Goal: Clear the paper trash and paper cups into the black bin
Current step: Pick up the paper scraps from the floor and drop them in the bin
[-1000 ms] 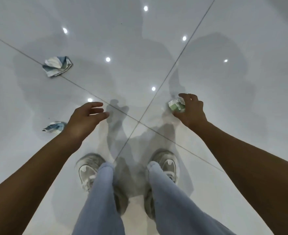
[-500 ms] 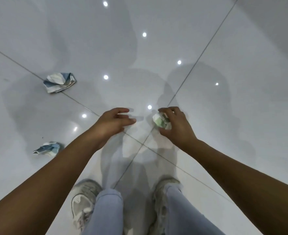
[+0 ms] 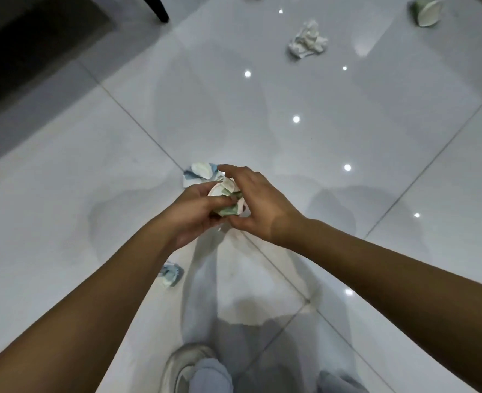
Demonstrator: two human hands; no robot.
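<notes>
Near the left forearm, low on the white floor [image 3: 64,194], a small blue-and-white crumpled cup [image 3: 171,275] lies just beside the arm. At centre, the left hand [image 3: 194,214] and right hand [image 3: 258,207] meet around a crushed green-and-white paper cup [image 3: 226,195]: left fingers curl over it, and the right thumb and fingers close against its right side. Just beyond the hands, far and slightly left, a flattened blue-and-white cup [image 3: 201,173] rests on the floor, its long axis roughly left to right. The left hand appears nearer to it. Farther right lie a white paper wad [image 3: 308,39] and a green cup [image 3: 427,9]. No black bin is visible.
</notes>
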